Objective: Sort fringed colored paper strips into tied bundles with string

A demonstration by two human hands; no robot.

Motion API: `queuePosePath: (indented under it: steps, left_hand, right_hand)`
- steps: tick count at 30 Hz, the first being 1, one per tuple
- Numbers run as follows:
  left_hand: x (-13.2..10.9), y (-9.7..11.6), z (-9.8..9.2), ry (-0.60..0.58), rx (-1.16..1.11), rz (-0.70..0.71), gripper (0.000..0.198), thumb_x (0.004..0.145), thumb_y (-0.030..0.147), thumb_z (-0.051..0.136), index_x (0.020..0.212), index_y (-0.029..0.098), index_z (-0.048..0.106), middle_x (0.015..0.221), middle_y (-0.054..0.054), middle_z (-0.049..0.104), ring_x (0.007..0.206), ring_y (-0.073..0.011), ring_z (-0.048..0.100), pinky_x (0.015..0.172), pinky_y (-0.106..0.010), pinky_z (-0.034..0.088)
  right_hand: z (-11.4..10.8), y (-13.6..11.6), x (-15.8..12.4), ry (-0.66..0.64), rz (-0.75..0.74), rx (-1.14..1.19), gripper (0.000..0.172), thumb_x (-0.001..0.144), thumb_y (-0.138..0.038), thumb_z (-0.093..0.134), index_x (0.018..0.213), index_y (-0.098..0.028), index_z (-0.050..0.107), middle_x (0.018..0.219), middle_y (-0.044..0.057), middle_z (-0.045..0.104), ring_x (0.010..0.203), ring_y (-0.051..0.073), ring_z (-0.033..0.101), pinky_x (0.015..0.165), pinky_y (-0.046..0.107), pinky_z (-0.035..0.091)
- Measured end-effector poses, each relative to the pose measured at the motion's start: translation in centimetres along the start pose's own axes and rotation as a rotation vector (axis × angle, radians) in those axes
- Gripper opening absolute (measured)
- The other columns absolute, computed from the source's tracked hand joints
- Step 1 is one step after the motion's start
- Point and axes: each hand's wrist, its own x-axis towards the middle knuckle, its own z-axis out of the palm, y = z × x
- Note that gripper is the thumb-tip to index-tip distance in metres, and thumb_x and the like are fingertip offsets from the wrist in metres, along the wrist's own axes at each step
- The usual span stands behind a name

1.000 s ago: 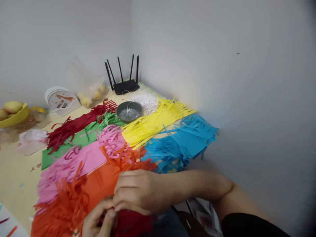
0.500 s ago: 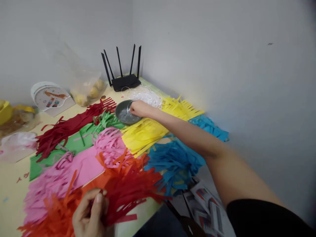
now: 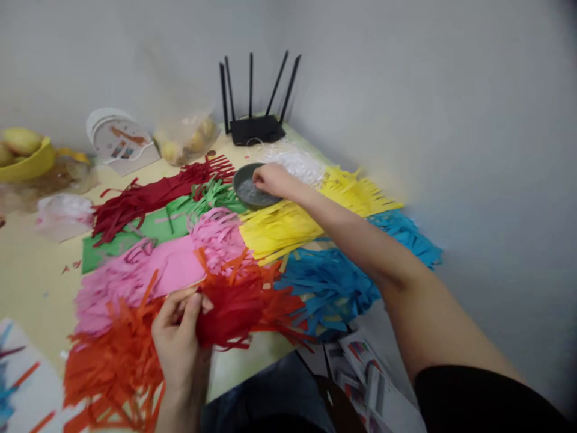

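My left hand (image 3: 183, 319) is closed on a bunch of red fringed paper (image 3: 234, 310) above the orange fringed paper (image 3: 117, 355). The fingers of my right hand (image 3: 273, 180) are bent down into a dark round bowl (image 3: 247, 201) that has small clear or whitish bits in it. What those fingertips hold, if anything, is hidden. Yellow fringed paper (image 3: 279, 228) lies beneath my right forearm, with blue fringed paper (image 3: 329, 279) nearer to me. Pink fringed paper (image 3: 180, 258), a green one (image 3: 157, 225) and a dark red one (image 3: 148, 195) lie to the left.
A black router (image 3: 256, 129) with upright antennas stands in the back corner, near white stringy material (image 3: 300, 165). A bag of yellow fruit (image 3: 189, 141), a white giraffe-print holder (image 3: 119, 141) and a yellow bowl (image 3: 31, 165) are at the back left. Printed sheets (image 3: 360, 355) lie below the table edge.
The view has shifted, so the table things appear further right and higher. The white string seen at my right fingers is no longer visible there. My left hand still grips the red paper.
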Motion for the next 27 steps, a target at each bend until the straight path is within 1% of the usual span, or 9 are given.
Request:
queuePosePath:
  steps: [2, 4, 6, 8, 17, 19, 22, 24, 27]
  left_hand:
    - [0.2, 0.3, 0.1, -0.015, -0.022, 0.034, 0.017, 0.076, 0.031, 0.079, 0.078, 0.016, 0.07, 0.061, 0.001, 0.066, 0.057, -0.0108, 0.062, 0.06, -0.02, 0.051]
    - [0.2, 0.5, 0.0, -0.037, -0.018, 0.069, 0.018, 0.078, 0.032, 0.078, 0.078, 0.015, 0.071, 0.062, 0.0, 0.068, 0.057, -0.0116, 0.063, 0.06, -0.021, 0.052]
    - [-0.2, 0.8, -0.4, -0.057, 0.015, 0.11, 0.02, 0.08, 0.034, 0.076, 0.081, 0.015, 0.072, 0.065, -0.002, 0.07, 0.061, -0.0127, 0.066, 0.063, -0.022, 0.054]
    - [-0.8, 1.2, -0.9, -0.081, 0.076, 0.177, 0.018, 0.083, 0.034, 0.074, 0.084, 0.016, 0.073, 0.07, -0.003, 0.072, 0.065, -0.0132, 0.068, 0.066, -0.022, 0.055]
    - [-4.6, 2.6, -4.3, -0.023, 0.441, 0.649, 0.006, 0.087, 0.023, 0.071, 0.088, 0.019, 0.075, 0.083, -0.003, 0.075, 0.076, -0.0136, 0.068, 0.076, -0.026, 0.053]
    - [-5.1, 2.7, -4.9, -0.027, 0.448, 0.637, 0.006, 0.088, 0.023, 0.071, 0.089, 0.019, 0.075, 0.084, -0.003, 0.075, 0.077, -0.0142, 0.069, 0.077, -0.026, 0.054]
    - [-5.6, 2.8, -5.3, -0.058, 0.267, 0.456, 0.009, 0.086, 0.024, 0.072, 0.093, 0.018, 0.073, 0.087, -0.004, 0.076, 0.079, -0.0144, 0.072, 0.076, -0.024, 0.057]
    - [-6.0, 3.0, -5.5, -0.052, 0.147, 0.352, 0.011, 0.082, 0.024, 0.074, 0.091, 0.018, 0.07, 0.085, -0.003, 0.075, 0.078, -0.014, 0.073, 0.073, -0.022, 0.058]
    - [-6.8, 3.0, -5.8, 0.021, 0.11, 0.357, 0.009, 0.08, 0.022, 0.075, 0.083, 0.018, 0.067, 0.076, 0.0, 0.073, 0.069, -0.0121, 0.072, 0.068, -0.019, 0.058]
  right_hand:
    - [-0.2, -3.1, -3.1, 0.109, -0.166, 0.32, 0.025, 0.092, -0.021, 0.061, 0.109, -0.008, 0.073, 0.1, 0.013, 0.077, 0.089, 0.019, 0.072, 0.082, 0.026, 0.053]
    - [0.1, -6.8, -7.1, 0.074, -0.383, 0.596, 0.02, 0.09, -0.025, 0.065, 0.101, -0.011, 0.075, 0.093, 0.008, 0.078, 0.08, 0.015, 0.071, 0.075, 0.023, 0.053]
    - [0.7, -10.2, -10.9, 0.063, -0.551, 0.709, 0.013, 0.088, -0.019, 0.066, 0.093, -0.012, 0.075, 0.088, 0.006, 0.078, 0.077, 0.013, 0.071, 0.073, 0.021, 0.052]
    - [1.3, -12.6, -13.8, 0.067, -0.618, 0.761, 0.012, 0.087, -0.014, 0.064, 0.091, -0.013, 0.075, 0.086, 0.005, 0.078, 0.076, 0.012, 0.07, 0.072, 0.02, 0.051]
    - [0.8, -16.0, -17.9, -0.072, -0.496, 1.004, 0.009, 0.086, -0.022, 0.07, 0.088, -0.016, 0.075, 0.086, 0.003, 0.077, 0.076, 0.012, 0.07, 0.074, 0.023, 0.054]
    - [1.0, -16.5, -18.5, -0.042, -0.504, 1.009, 0.009, 0.086, -0.023, 0.07, 0.088, -0.016, 0.075, 0.088, 0.003, 0.077, 0.078, 0.012, 0.069, 0.076, 0.024, 0.054]
    - [1.6, -17.3, -19.1, -0.012, -0.496, 1.043, 0.009, 0.085, -0.023, 0.071, 0.089, -0.016, 0.075, 0.088, 0.003, 0.075, 0.077, 0.012, 0.066, 0.075, 0.025, 0.052]
    - [2.3, -17.7, -19.3, -0.073, -0.463, 1.136, 0.011, 0.083, -0.025, 0.073, 0.089, -0.015, 0.075, 0.087, 0.004, 0.073, 0.076, 0.012, 0.065, 0.073, 0.025, 0.051]
    - [3.3, -18.2, -19.3, -0.186, -0.443, 1.277, 0.015, 0.08, -0.027, 0.077, 0.087, -0.015, 0.075, 0.086, 0.003, 0.072, 0.076, 0.012, 0.064, 0.073, 0.025, 0.051]
